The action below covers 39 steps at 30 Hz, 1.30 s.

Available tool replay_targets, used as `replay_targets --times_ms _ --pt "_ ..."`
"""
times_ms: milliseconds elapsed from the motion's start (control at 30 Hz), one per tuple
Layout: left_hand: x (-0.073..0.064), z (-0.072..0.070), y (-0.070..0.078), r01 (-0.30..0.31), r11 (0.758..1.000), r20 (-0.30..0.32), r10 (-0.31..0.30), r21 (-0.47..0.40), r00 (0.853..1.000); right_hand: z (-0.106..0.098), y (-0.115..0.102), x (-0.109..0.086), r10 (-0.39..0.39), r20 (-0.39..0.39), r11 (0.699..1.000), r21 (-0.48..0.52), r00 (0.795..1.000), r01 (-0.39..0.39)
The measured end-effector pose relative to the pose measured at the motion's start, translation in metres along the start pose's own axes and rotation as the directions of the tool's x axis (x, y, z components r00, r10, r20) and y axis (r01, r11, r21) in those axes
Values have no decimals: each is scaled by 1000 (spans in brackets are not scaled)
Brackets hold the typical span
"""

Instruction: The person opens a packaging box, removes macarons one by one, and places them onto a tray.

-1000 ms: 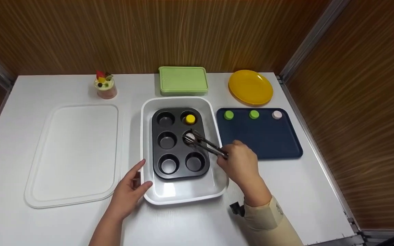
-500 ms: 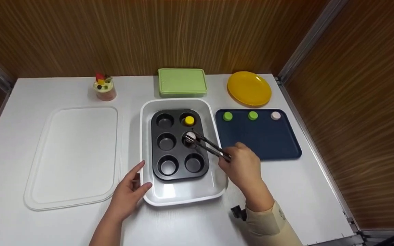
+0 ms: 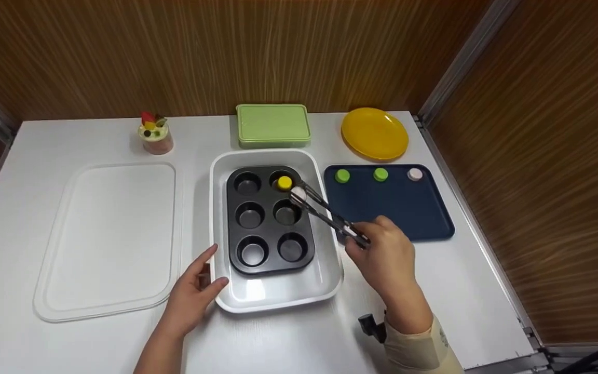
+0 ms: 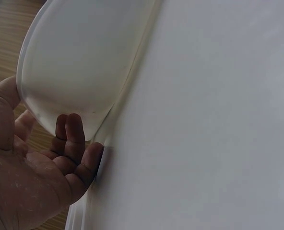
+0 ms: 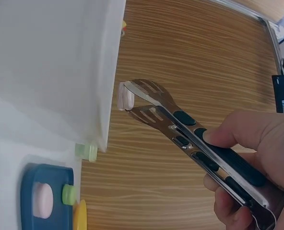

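Observation:
In the head view my right hand (image 3: 384, 259) grips a pair of metal tongs (image 3: 325, 210). Between the tong tips is a pale pink macaron (image 3: 298, 196), raised over the right side of the dark muffin tin (image 3: 272, 234). The right wrist view shows this macaron (image 5: 126, 97) pinched on edge at the slotted ends. A yellow macaron (image 3: 284, 183) sits in the tin's far right cup. The tin stands inside a white tub (image 3: 288, 306). My left hand (image 3: 190, 296) holds the tub's left side, thumb over the rim, other fingers against the outer wall.
A navy tray (image 3: 392, 208) right of the tub carries two green macarons (image 3: 342, 175) and a pink one (image 3: 415, 174). Behind stand a yellow plate (image 3: 374, 134), a lidded green box (image 3: 273, 123) and a dessert cup (image 3: 157, 137). A translucent lid (image 3: 112, 239) lies left.
The tongs have lifted the pink macaron out of the middle right cup, moving up and toward the tub's right rim. My left hand stays at the tub's side.

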State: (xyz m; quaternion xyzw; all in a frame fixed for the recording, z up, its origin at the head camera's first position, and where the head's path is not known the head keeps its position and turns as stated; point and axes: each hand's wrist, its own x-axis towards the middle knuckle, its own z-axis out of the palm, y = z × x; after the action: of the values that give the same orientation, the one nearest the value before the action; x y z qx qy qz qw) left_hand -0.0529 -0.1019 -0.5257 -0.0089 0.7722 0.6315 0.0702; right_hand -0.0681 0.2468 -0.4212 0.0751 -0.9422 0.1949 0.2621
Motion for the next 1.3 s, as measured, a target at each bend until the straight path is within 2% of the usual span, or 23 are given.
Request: replay_targets --times_ms 167,367,567,800,933,1100,1300 --pt "0 0 1 6 1000 -2 -6 9 1000 -11 7 0 47 -2 999 -5 999 -47" --pt "1 0 1 13 1000 -3 -13 8 1000 -25 19 -1 137 -11 990 -25 991 -137" --pt "0 0 2 10 1000 -3 -10 20 1000 -40 37 -6 189 -73 980 -48 979 -193" --pt "0 1 3 12 999 -4 -12 44 1000 -55 57 -23 249 -131 962 -81 959 -261" --pt "0 0 3 11 999 -5 -11 40 1000 -61 68 -34 300 -125 943 -112 946 -313" --pt "0 1 3 15 999 -1 -15 33 1000 -67 81 -46 387 -94 907 -143 917 -397" --pt "-1 1 3 21 999 -7 -21 38 1000 -69 92 -56 438 -60 882 -166 897 -442"
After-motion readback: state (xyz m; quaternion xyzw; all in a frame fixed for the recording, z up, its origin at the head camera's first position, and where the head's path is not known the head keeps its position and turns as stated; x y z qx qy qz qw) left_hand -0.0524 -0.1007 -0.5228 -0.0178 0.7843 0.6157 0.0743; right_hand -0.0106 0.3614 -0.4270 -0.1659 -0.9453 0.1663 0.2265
